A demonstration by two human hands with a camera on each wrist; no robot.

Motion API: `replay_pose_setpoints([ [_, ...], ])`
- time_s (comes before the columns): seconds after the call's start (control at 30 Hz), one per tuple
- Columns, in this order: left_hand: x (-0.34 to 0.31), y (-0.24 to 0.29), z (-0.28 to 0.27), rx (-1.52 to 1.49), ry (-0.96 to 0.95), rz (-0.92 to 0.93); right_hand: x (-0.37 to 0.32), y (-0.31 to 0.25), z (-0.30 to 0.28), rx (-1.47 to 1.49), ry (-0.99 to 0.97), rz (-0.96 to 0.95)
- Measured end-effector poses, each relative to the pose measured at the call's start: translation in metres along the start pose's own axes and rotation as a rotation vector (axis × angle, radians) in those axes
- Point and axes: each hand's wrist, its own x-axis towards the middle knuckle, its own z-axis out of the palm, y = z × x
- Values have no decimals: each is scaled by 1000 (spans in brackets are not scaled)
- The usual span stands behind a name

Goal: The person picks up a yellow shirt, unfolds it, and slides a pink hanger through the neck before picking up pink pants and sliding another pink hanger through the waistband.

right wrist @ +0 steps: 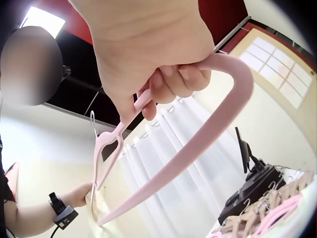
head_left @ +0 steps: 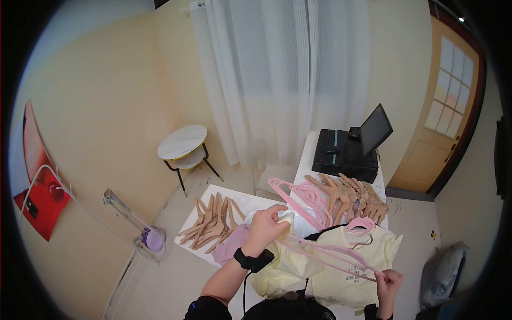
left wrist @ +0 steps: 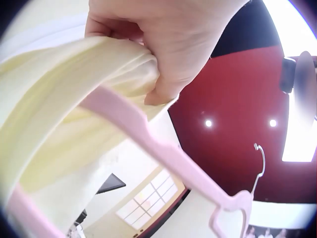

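A pink hanger [head_left: 341, 249] stretches between the two hands, its metal hook showing in both wrist views. The right hand [right wrist: 153, 44] has its fingers curled round one end of this hanger [right wrist: 178, 166]. In the left wrist view, the left hand [left wrist: 163, 39] pinches the edge of a pale yellow garment [left wrist: 64, 89], and the other end of the hanger [left wrist: 168, 153] lies inside the cloth. Beneath the right part of the hanger, a pale yellow shirt [head_left: 341, 277] with printed text lies on the table, a pink hanger [head_left: 360, 224] at its neck.
Wooden hangers [head_left: 213, 221] lie at the left, beside a mauve cloth [head_left: 230, 244]. Farther back are pink hangers [head_left: 309, 197], more wooden hangers [head_left: 349, 197] and a black monitor [head_left: 376, 129] on its base. A garment steamer [head_left: 153, 238] stands on the floor to the left.
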Motion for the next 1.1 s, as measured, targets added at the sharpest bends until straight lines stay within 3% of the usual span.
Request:
replay_pose_setpoints([
  [0.17, 1, 3, 1, 217, 110, 55, -2, 0, -3, -42, 103, 13],
  [0.5, 5, 5, -13, 315, 238, 4, -11, 13, -24, -53, 193, 21],
  [0.77, 6, 3, -17, 117, 195, -114, -16, 1, -19, -3, 165, -26],
  [0.93, 2, 20, -20, 171, 152, -80, -21, -9, -12, -15, 146, -128],
  [1.1, 0, 30, -15, 269, 145, -43, -26, -22, 2, -13, 170, -80],
])
